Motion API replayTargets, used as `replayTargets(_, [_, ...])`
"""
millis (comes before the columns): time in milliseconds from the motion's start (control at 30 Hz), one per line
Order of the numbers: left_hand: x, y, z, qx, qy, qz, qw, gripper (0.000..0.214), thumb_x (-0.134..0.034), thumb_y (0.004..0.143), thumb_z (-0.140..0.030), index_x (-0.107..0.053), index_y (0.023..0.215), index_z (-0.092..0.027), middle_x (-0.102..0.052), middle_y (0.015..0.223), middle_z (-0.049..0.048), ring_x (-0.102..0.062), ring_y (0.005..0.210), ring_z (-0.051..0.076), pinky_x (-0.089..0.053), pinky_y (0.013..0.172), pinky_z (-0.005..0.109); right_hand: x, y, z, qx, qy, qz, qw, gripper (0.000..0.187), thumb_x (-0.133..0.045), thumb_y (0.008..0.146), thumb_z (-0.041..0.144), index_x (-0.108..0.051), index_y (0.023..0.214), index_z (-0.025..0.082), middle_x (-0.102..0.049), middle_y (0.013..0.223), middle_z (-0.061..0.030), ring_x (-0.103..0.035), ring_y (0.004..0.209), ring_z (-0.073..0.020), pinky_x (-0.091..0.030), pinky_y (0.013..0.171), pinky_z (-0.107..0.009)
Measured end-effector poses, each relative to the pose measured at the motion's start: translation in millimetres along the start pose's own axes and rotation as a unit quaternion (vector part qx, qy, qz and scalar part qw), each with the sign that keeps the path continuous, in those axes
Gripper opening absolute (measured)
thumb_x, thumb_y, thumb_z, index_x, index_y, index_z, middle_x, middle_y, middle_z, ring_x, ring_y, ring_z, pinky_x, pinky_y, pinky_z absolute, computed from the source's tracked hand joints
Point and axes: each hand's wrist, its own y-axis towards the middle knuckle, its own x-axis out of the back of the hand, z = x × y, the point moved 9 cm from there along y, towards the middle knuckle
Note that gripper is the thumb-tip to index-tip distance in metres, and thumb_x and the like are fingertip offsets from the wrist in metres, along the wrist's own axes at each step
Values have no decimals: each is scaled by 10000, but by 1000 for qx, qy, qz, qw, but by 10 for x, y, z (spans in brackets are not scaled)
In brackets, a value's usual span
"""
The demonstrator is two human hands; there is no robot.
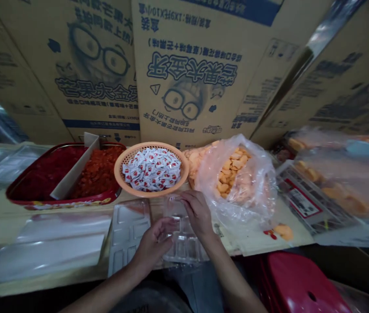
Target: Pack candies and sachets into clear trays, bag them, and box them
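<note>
A clear plastic compartment tray (186, 248) is held between my hands at the table's front edge. My left hand (153, 244) has its fingers curled at the tray's left side, the thumb near the lower compartments. My right hand (199, 214) is closed over the tray's far right part, its fingertips pointing left. A similar stack of clear trays (129, 230) lies just left of my left hand. Beyond the tray stands an orange basket (119, 167) full of small white and red sachets (153, 169). An open plastic bag (253, 187) of orange candy pieces (232, 171) sits beyond my right hand.
A red tin (63, 203) with a white divider (75, 169) holds dark red and orange-red packets. Clear plastic sleeves (50, 254) lie at left. Loose orange pieces (283, 231) lie at right. Cardboard boxes (191, 87) wall the back. A red stool (302, 282) stands below.
</note>
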Motion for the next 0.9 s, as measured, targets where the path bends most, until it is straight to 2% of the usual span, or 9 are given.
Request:
replayTargets(100, [-24,2,8,51,-76,-7,996,288,-633,731,-348,-521,932,-176,-660,933,82,-621,883,205,-467,804,346,373,82,-97,-8,-28,-84,996,240,-490,854,207,-573,1077,236,-587,1057,-69,-537,1002,-199,-454,853,-371])
replayTargets(200, [-17,-34,-13,99,-150,-7,984,303,-657,716,-326,-484,921,-185,-667,899,61,-647,787,203,-502,708,354,890,94,-689,-148,-125,-211,958,225,-412,880,235,-547,1050,177,-573,986,-80,-540,939,-188,-449,823,-358])
replayTargets(233, [-10,-47,-34,107,-160,-7,981,317,-676,699,-301,-480,917,-183,-667,883,57,-650,769,203,-508,698,358,945,113,-969,-220,-174,-176,944,250,-386,884,225,-530,1070,140,-560,1003,-101,-541,927,-182,-452,803,-331])
replayTargets(300, [7,-69,-92,111,-172,-13,979,360,-703,670,-253,-467,932,-180,-666,871,57,-652,758,204,-513,695,363,835,107,-1553,-344,-311,41,885,257,-408,847,167,-552,1050,106,-559,1012,-121,-537,931,-178,-435,795,-286])
replayTargets(433, [6,-96,-227,97,-191,-23,977,527,-716,654,-213,-403,1078,-205,-650,951,80,-650,815,238,-517,691,381,822,10,-2058,-406,-361,135,829,197,-489,746,99,-626,875,41,-566,985,-215,-541,922,-256,-430,742,-335])
replayTargets(567, [22,-90,-335,69,-205,-21,976,635,-719,650,-177,-366,1177,-214,-637,997,91,-641,861,248,-518,721,393,759,-44,-2112,-406,-381,138,819,207,-507,762,156,-625,921,92,-547,1084,-216,-468,1062,-299,-407,785,-378])
replayTargets(700, [148,-55,-364,49,-221,-32,974,568,-688,678,-166,-394,1163,-200,-630,1016,97,-635,880,256,-519,736,408,827,-55,-2070,-412,-370,123,824,236,-497,784,228,-602,954,102,-608,922,-149,-548,892,-246,-420,703,-321])
replayTargets(800, [222,-23,-352,53,-220,-36,973,571,-682,677,-148,-399,1170,-203,-620,1035,100,-631,897,262,-520,739,411,1014,115,-1741,-350,-300,7,887,296,-468,820,349,-588,975,127,-607,854,-77,-548,761,-189,-423,668,-297])
replayTargets(900, [188,-2,-341,66,-216,-21,974,607,-688,667,-134,-395,1190,-224,-602,1074,96,-630,910,266,-526,724,397,1134,379,-1092,-216,-146,-105,960,315,-499,811,411,-612,976,168,-593,864,-43,-523,741,-160,-426,690,-294])
